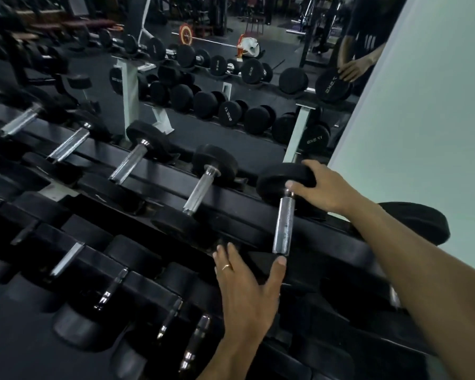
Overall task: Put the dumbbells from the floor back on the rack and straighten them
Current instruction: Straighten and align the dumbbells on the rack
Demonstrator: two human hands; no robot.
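Black-headed, chrome-handled dumbbell (283,215) lies across the rack's (231,207) top tier.

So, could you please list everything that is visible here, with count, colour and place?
dumbbell being straightened: one, black heads, chrome handle, right end of the top shelf
other top-shelf dumbbells: several, black and chrome, in a row to the left
lower-shelf dumbbells: several, black and chrome, below; count unclear, blurred
rack: one, black rails, across the middle
mirror: one, behind the rack, reflecting dumbbells, a barbell and the person
wall: pale green, right side
ring: one, gold, on a left finger
left hand: one, fingers spread on the near head of the dumbbell
right hand: one, grips the far head
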